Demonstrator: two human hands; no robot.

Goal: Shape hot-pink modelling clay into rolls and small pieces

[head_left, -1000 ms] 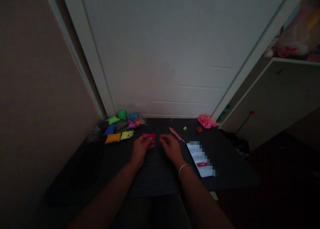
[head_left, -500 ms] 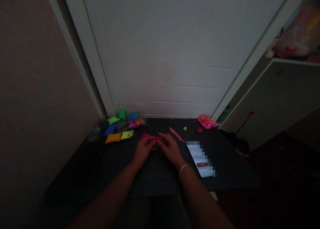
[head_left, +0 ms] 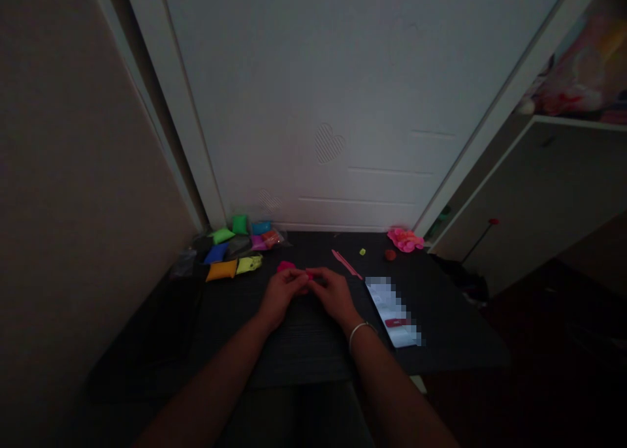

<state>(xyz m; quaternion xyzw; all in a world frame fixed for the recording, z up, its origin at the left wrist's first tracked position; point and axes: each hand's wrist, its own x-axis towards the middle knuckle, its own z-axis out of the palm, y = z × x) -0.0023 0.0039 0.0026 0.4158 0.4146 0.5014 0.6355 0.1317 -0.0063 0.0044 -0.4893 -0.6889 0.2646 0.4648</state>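
Between the fingertips of both hands is a small piece of pink modelling clay (head_left: pixel 309 275), mostly covered by the fingers. My left hand (head_left: pixel 283 294) pinches it from the left, with thumb and forefinger closed. From the right, my right hand (head_left: pixel 333 292) pinches the same piece; a light bracelet (head_left: pixel 361 329) circles that wrist. Just behind the left fingers lies a larger pink lump or packet (head_left: pixel 286 266) on the dark table (head_left: pixel 304 350); its exact kind is unclear in the dim light.
Several coloured clay packets, among them an orange packet (head_left: pixel 221 270), lie at the back left. Pink strip-like tools (head_left: pixel 347 264), a yellow bit (head_left: pixel 362 252), a brown ball (head_left: pixel 390 255) and a pink ruffled thing (head_left: pixel 406 240) are right of my hands. A lit, pixelated screen (head_left: pixel 386 304) lies nearer.
My fingertips have drawn closer together around the pink clay. The right fingers have curled down, and less of the clay shows between the hands.
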